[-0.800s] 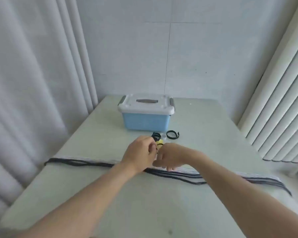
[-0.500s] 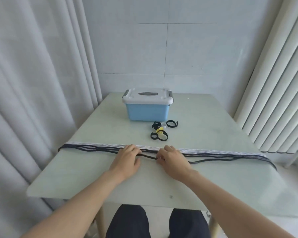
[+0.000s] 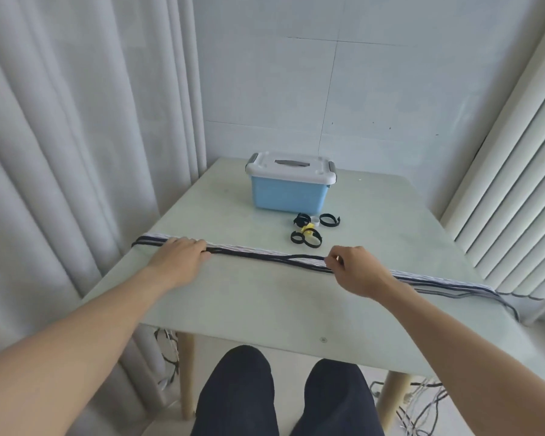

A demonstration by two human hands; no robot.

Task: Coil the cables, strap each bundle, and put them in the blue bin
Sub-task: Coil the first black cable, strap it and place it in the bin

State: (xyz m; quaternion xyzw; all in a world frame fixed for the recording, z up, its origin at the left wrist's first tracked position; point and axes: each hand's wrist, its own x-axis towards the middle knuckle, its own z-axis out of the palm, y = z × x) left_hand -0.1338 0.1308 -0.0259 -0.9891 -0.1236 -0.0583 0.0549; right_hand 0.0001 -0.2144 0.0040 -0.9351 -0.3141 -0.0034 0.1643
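Note:
Several black and white cables (image 3: 265,256) lie stretched in a band across the pale table (image 3: 265,303), from its left edge to its right edge. My left hand (image 3: 180,256) lies on the cables near the left end, fingers bent over them. My right hand (image 3: 353,269) pinches a black cable right of the middle. The blue bin (image 3: 288,195) stands at the back with its white lid shut. Black strap loops (image 3: 307,239) and a yellow one (image 3: 307,229) lie just in front of the bin.
White curtains hang at the left (image 3: 60,152) and vertical blinds at the right (image 3: 510,184). Loose cables (image 3: 422,401) lie on the floor under the table. My knees (image 3: 280,401) are below the table's near edge.
My hands left the straps, came down on the cables at the middle, then slid apart, left hand leftward and right hand rightward. The camera pulled back.

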